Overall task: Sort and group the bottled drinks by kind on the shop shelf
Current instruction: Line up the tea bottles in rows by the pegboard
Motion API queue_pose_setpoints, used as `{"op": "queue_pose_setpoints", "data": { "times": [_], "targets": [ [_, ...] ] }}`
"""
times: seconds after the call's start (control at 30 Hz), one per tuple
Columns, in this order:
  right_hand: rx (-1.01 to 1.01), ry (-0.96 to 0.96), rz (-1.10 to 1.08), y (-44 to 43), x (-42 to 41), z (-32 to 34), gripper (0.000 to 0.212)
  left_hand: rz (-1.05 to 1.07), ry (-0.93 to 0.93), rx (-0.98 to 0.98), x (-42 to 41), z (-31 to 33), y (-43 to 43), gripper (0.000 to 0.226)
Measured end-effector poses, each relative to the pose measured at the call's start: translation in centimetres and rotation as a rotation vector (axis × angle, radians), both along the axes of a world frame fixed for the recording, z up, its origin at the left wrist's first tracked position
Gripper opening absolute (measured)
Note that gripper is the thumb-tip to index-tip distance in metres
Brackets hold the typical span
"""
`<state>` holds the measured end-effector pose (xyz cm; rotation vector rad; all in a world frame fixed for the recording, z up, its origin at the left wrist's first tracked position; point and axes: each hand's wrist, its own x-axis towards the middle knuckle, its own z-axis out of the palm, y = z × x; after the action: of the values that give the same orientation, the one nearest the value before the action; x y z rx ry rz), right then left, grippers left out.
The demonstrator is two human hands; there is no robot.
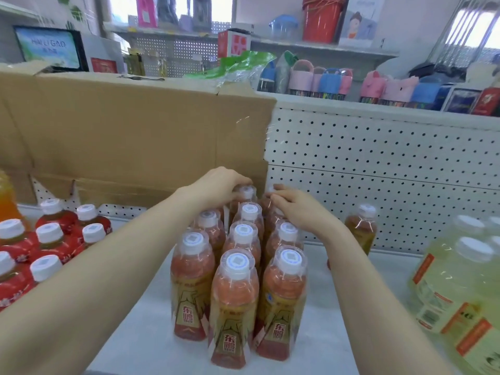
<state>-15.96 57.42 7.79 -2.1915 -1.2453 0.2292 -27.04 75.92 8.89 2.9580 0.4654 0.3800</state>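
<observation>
Curling L grip & R grip round caps of rear orange bottles.

bottle cluster on shelf | cardboard box behind | second group left | lone bottle, big bottles right

A white pegboard panel backs the pale shelf deck, and a big brown cardboard box stands against its left half. Beyond it, another rack holds pink and blue cups below a red bucket. A small screen glows at the far left. Daylight comes through a window high on the right.
</observation>
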Motion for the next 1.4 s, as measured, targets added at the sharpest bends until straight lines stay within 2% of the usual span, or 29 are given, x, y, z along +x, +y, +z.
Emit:
{"op": "queue_pose_setpoints", "data": {
  "times": [0.07, 0.17, 0.23, 0.27, 0.33, 0.43, 0.6, 0.73, 1.0, 1.17, 1.3, 1.4],
  "targets": [
    [0.155, 0.029, -0.069, -1.3, 0.0, -0.1, 0.037, -0.007, 0.009, -0.011, -0.3, 0.0, 0.2, 0.054],
    [0.327, -0.239, -0.374, -4.5, 2.1, -1.3, 0.038, 0.011, 0.078, -0.053, -1.1, 0.1, 0.2, 0.055],
    [0.24, -0.361, -0.61, -6.9, 4.2, -2.8, 0.046, 0.023, 0.077, -0.085, -2.2, 0.5, -0.2, 0.052],
    [0.177, -0.326, -0.677, -7.9, 5.1, -3.6, 0.053, 0.029, 0.047, -0.096, -2.9, 0.8, -0.6, 0.051],
    [0.157, -0.166, -0.652, -9.1, 6.0, -5.1, 0.064, 0.055, -0.071, -0.122, -4.9, 1.3, -1.5, 0.046],
    [0.328, -0.069, -0.559, -9.9, 6.2, -6.9, 0.063, 0.097, -0.331, -0.198, -8.7, 0.5, -3.0, 0.038],
    [0.372, -0.198, -0.552, -11.9, 2.2, -8.2, 0.06, 0.148, -0.714, -0.314, -14.3, -4.4, -6.0, 0.029],
    [0.351, -0.253, -0.556, -14.7, -4.1, -8.1, 0.059, 0.137, -0.848, -0.444, -16.6, -9.1, -7.4, 0.03],
    [0.48, -0.374, -0.592, -17.1, -17.8, -6.7, 0.048, -0.008, -0.731, -0.466, -19.3, -14.2, -8.3, 0.06],
    [0.468, -0.324, -0.428, -13.8, -25.8, -7.1, 0.046, -0.078, -0.649, -0.524, -22.6, -16.0, -9.9, 0.049],
    [0.51, -0.258, -0.31, -8.7, -28.7, -8.4, 0.048, -0.161, -0.674, -0.561, -25.6, -16.7, -11.9, 0.043],
    [0.568, -0.289, -0.296, -5.5, -29.0, -8.1, 0.051, -0.169, -0.602, -0.569, -26.4, -16.7, -12.9, 0.067]
  ]
}}
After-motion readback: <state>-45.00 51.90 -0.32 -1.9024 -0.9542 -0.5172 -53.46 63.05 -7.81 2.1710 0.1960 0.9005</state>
